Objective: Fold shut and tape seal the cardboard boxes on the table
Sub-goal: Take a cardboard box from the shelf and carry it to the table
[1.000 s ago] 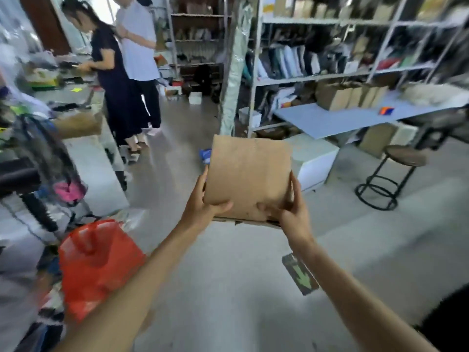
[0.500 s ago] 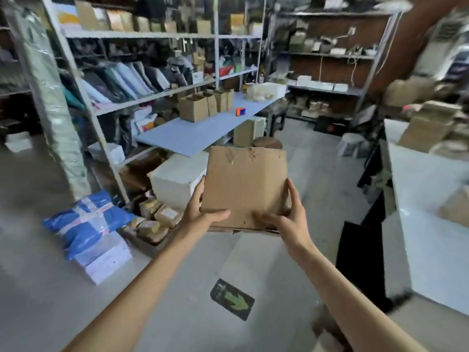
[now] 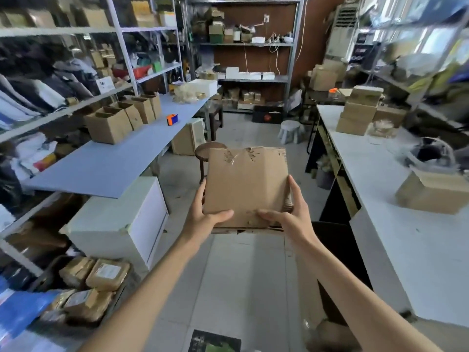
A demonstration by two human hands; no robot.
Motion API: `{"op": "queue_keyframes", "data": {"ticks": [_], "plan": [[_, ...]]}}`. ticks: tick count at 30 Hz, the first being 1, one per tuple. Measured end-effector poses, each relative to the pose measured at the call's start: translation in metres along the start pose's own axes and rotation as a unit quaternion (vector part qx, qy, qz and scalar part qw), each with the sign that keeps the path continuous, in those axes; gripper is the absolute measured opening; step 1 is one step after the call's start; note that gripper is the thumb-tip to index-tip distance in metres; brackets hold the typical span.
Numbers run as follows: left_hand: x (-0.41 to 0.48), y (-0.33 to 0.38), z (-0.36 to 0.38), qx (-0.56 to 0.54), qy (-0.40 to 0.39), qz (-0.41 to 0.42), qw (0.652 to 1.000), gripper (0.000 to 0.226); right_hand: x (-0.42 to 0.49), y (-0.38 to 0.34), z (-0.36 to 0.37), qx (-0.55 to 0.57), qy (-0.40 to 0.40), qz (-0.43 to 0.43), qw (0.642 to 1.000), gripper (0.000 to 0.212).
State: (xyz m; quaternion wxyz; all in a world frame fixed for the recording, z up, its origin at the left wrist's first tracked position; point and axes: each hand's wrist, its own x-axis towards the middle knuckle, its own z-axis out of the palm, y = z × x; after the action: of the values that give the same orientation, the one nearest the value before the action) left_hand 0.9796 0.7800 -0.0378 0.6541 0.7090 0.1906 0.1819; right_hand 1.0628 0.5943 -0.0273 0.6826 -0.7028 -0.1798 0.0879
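Both arms reach forward at chest height. The left hand (image 3: 203,215) and right hand (image 3: 289,212) grip the flattened cardboard box (image 3: 246,186), thumbs on top.

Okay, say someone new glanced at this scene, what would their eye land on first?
First, the flat cardboard box held up in the centre over the aisle, with the left grip and right grip holding its near corners. Next, the row of open boxes and the orange and blue tape dispenser on the blue table at left. Then the stacked boxes on the white table at right.
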Motion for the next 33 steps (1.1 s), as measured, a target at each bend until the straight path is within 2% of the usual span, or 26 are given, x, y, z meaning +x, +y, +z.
{"op": "queue_keyframes", "data": {"ticks": [9,18,22,29,33], "plan": [[0.18,-0.002,0.066,0.006,-0.009,-0.004,1.0,0.086,0.183,0.032,-0.04,0.002,0.0,-0.006,1.0,0.104],[0.348,0.0,0.107,0.0,-0.004,-0.013,1.0,0.097,0.358,0.054,-0.056,-0.022,-0.002,0.001,1.0,0.105],[0.428,-0.011,0.11,-0.01,0.005,-0.017,1.0,0.097,0.441,0.073,-0.046,-0.026,-0.013,0.003,1.0,0.107],[0.571,-0.023,0.093,-0.051,0.041,-0.027,0.997,0.094,0.599,0.095,0.0,-0.028,-0.036,0.022,0.999,0.098],[0.648,-0.026,0.074,-0.036,0.074,-0.029,0.996,0.098,0.687,0.102,0.031,-0.028,-0.066,0.026,0.997,0.1]]}}
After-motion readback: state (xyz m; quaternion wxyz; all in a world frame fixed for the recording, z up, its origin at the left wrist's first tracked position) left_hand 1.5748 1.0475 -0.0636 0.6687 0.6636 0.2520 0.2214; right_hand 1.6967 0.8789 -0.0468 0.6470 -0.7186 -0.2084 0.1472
